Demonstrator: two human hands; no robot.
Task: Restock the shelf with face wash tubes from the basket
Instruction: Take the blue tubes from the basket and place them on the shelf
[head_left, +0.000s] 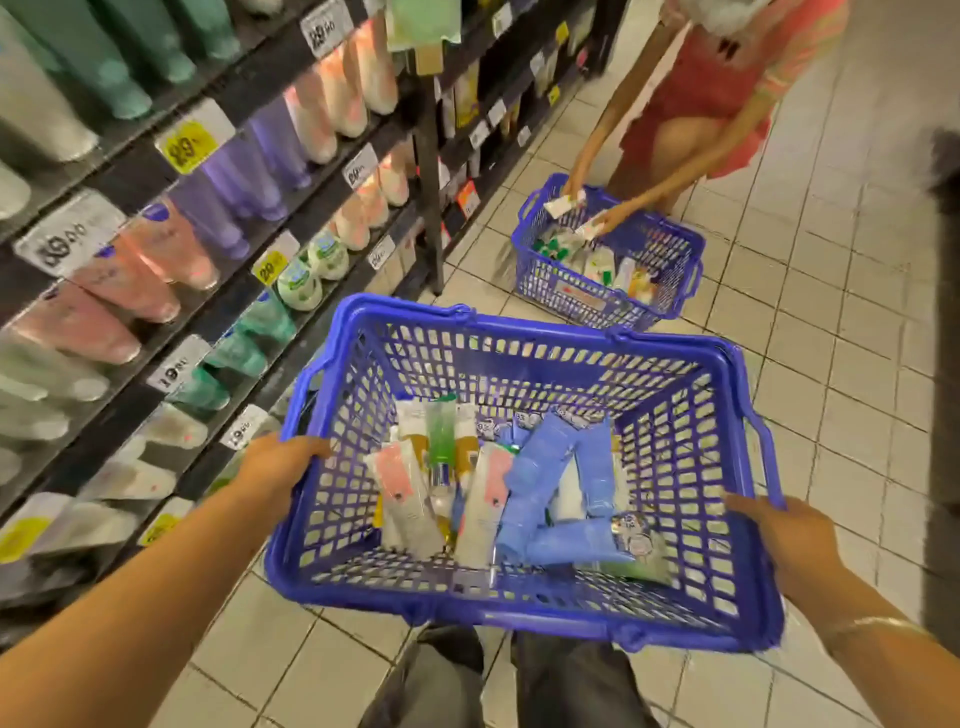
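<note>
With both hands on the basket (524, 358), I have not yet picked a tube. Left hand (275, 465) curls over the left rim, fingers hooked inside the mesh wall. Right hand (774, 535) holds the right rim near the side handle; fingers mostly hidden behind the edge, but it reads as a grip.

Basket sits in front of me above the floor (831, 312), carried rather than set down, I judge. Face wash tubes (540, 493) lie loose on its bottom: blue ones toward the right, white-and-pink ones (400, 493) toward the left, a green-capped one between, all crossing and leaning on each other.

Shelf (171, 332) runs along my left, rows of tubes standing cap-down behind price tags.

Handling judgement: tubes look light, soft-bodied, glossy, so likely slippery. Best hold is around the mid-body or near the stiffer cap end; the flat crimped end would bend. Overlapping tubes may drag neighbours.

Second person (701, 104) ahead bends over another basket (608, 260) on the floor.
</note>
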